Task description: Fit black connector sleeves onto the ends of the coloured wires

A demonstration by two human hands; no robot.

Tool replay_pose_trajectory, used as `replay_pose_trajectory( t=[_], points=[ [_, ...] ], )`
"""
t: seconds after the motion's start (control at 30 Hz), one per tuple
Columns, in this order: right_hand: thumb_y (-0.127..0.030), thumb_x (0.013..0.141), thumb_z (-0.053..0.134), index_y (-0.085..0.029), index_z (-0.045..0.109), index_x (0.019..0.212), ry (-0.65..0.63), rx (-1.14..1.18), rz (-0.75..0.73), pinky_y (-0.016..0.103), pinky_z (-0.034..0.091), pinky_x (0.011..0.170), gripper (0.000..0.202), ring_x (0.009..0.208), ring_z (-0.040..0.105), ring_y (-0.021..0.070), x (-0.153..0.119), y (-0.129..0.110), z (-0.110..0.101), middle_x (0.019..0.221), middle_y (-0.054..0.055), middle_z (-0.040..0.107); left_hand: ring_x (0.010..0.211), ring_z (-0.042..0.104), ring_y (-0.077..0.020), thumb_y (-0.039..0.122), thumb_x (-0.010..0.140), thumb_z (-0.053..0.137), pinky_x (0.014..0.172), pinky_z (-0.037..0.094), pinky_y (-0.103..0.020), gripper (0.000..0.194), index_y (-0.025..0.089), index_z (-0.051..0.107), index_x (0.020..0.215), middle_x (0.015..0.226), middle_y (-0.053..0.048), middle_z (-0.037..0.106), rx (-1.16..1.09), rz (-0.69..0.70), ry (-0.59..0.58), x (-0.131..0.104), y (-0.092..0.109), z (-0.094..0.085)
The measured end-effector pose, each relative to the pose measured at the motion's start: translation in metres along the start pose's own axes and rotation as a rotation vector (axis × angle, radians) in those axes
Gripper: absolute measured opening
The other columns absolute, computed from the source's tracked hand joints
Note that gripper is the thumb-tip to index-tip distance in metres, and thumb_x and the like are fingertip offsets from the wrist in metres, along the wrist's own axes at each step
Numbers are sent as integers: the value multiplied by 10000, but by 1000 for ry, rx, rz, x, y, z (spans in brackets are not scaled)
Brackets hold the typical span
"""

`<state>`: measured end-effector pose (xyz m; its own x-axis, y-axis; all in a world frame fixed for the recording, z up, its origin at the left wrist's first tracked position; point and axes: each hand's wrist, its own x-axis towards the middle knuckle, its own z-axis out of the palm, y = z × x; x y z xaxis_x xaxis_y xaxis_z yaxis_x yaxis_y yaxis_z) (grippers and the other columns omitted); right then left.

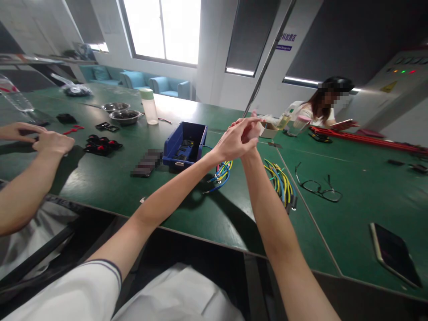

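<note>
My left hand (235,140) and my right hand (251,133) are pressed together, raised above the green table. The left hand lies across the right with its fingers stretched out, and neither shows anything held. Much of the right hand is hidden behind the left; a raised finger shows. Below and left of the hands lies a bundle of blue and yellow wires (223,174) with metal ends. A second wire bundle (281,183) rests beyond my right forearm. The blue bin (183,161), holding small dark parts, stands left of my hands.
Eyeglasses (320,191) and a phone (394,254) lie at right. At left are a co-worker's hands (53,142), black-and-red parts (102,145), a metal bowl (125,117) and a bottle (150,107). Another person (329,104) sits across the table (187,218).
</note>
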<state>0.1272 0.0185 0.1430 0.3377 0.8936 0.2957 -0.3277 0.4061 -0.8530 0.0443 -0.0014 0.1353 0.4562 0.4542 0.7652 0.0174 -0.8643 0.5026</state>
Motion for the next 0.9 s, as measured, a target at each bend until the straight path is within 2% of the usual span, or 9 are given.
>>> replay_pose_trajectory(
  t=[0.07, 0.17, 0.3, 0.37, 0.43, 0.53, 0.6, 0.7, 0.9],
  points=[
    [-634, 860, 392, -215, 443, 582, 63, 69, -10, 238, 469, 498, 506, 480, 521, 99, -5, -13, -8, 530, -18, 493, 1077, 603, -202, 191, 798, 577, 921, 495, -336, 537, 205, 461, 1322, 1291, -99, 572, 9, 23, 53, -6, 9, -13],
    [-507, 838, 515, -201, 481, 600, 209, -75, -106, 196, 406, 437, 389, 426, 482, 76, -16, -23, -25, 499, -42, 497, 972, 634, -159, 208, 825, 561, 863, 507, -300, 445, 186, 507, 1267, 1178, -88, 632, 73, -12, 63, -12, 7, -45],
    [-392, 823, 534, -188, 502, 562, 147, -420, -141, 212, 260, 370, 334, 333, 339, 66, -41, -13, -55, 417, -61, 428, 817, 643, -146, 271, 876, 504, 774, 511, -274, 291, 132, 621, 1103, 940, -82, 694, 387, -233, 124, -22, -34, -100],
    [-404, 834, 521, -182, 526, 550, 78, -652, -124, 226, 246, 402, 360, 347, 319, 74, -55, -1, -69, 382, -69, 351, 804, 643, -157, 297, 856, 530, 792, 506, -279, 300, 138, 656, 1077, 928, -82, 703, 604, -344, 14, -29, -63, -122],
    [-425, 851, 500, -170, 567, 554, 3, -941, -110, 240, 259, 455, 397, 405, 375, 89, -68, 12, -80, 411, -45, 384, 868, 648, -189, 322, 813, 582, 833, 496, -286, 316, 160, 686, 1064, 952, -85, 710, 805, -450, -211, -37, -89, -135],
    [-461, 864, 483, -173, 640, 646, -95, -1353, -35, 261, 328, 551, 394, 578, 556, 158, -83, 31, -86, 566, 31, 583, 920, 659, -220, 356, 697, 702, 797, 501, -252, 436, 205, 698, 1106, 1028, -97, 711, 925, -680, -616, -49, -114, -135],
    [-481, 868, 474, -189, 669, 755, -153, -1559, 13, 286, 380, 625, 368, 721, 632, 221, -90, 40, -85, 713, 81, 670, 894, 674, -221, 343, 653, 730, 751, 509, -238, 517, 211, 684, 1152, 1054, -112, 710, 921, -781, -773, -56, -121, -127],
    [-496, 876, 446, -209, 654, 915, -214, -1731, 87, 342, 435, 699, 356, 835, 669, 290, -96, 50, -80, 863, 124, 705, 892, 685, -244, 283, 616, 723, 720, 521, -249, 535, 179, 692, 1140, 1076, -151, 704, 937, -821, -867, -65, -123, -118],
    [-573, 853, 456, -194, 573, 1097, -291, -1802, 220, 420, 487, 755, 466, 933, 673, 350, -100, 60, -78, 988, 162, 696, 896, 683, -273, 234, 635, 664, 697, 528, -277, 410, 149, 724, 1032, 1053, -173, 704, 908, -804, -894, -78, -130, -120]
  ],
)
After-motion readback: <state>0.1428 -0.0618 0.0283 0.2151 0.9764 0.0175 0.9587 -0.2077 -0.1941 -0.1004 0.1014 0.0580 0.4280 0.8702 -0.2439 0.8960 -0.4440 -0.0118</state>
